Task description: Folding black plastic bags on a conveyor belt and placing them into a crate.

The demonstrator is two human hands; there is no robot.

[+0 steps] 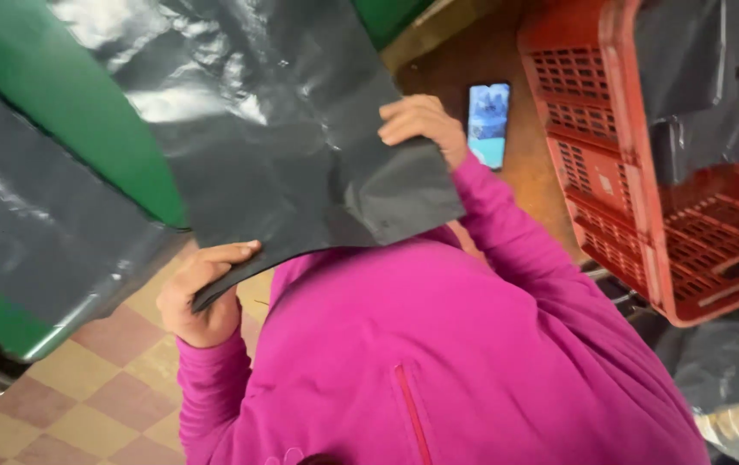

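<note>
I have a black bag (266,129) by its near edge, spread out flat in front of my chest and reaching up over the green bin (128,146) on my left. My left hand (201,297) is clenched on the lower left corner, thumb on top of the film and the other fingers curled underneath. My right hand (421,120) grips the right corner from behind, knuckles toward me, fingers folded over the edge. As I judge it, the thing to get right here is keeping the two corners well apart and level, so the film stays taut between them and does not fold in on itself. The plastic is thin and slippery, so I would pinch near the very edge rather than bunching a fistful, and I would keep the sheet lifted off my pink jacket (438,362) so it does not cling. A second black sheet already hangs over the bin lower down; I would keep mine clear of it. The red crate (611,155) sits close on my right, with a phone (488,125) on the brown counter beside it, so my right elbow has little room to swing out.
</note>
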